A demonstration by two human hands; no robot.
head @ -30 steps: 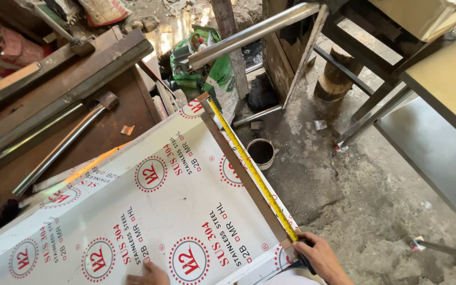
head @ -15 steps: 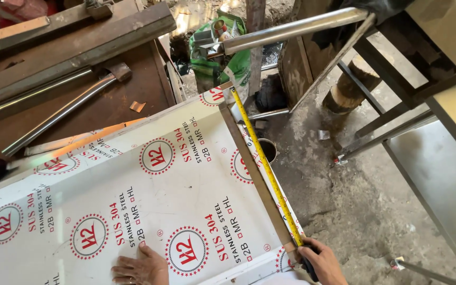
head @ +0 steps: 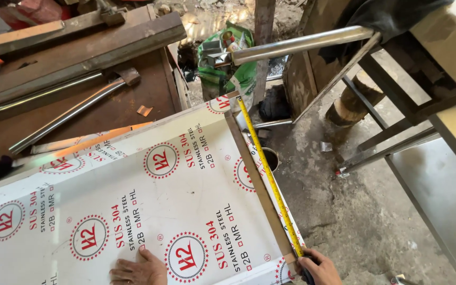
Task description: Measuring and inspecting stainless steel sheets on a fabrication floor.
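Observation:
A large steel sheet (head: pixel 133 206) under white film with red round marks and red and black lettering lies across the workbench. A yellow tape measure blade (head: pixel 267 174) runs along the sheet's right edge, hooked at the far corner. My right hand (head: pixel 317 268) grips the tape measure's case at the near right corner. My left hand (head: pixel 135 269) rests flat on the sheet near its front edge, fingers spread.
A rusty brown bench (head: pixel 106 100) behind the sheet carries a steel rod (head: pixel 64 119) and a heavy beam (head: pixel 80 53). A shiny pipe (head: pixel 302 43) juts out over a green bag (head: pixel 228 63). On the concrete floor stand a small tin (head: pixel 270 158) and a metal frame (head: pixel 397 137).
The view has shifted so the sheet and tape sit further right and lower. My left hand has slid right along the front edge. My right hand stays on the tape case.

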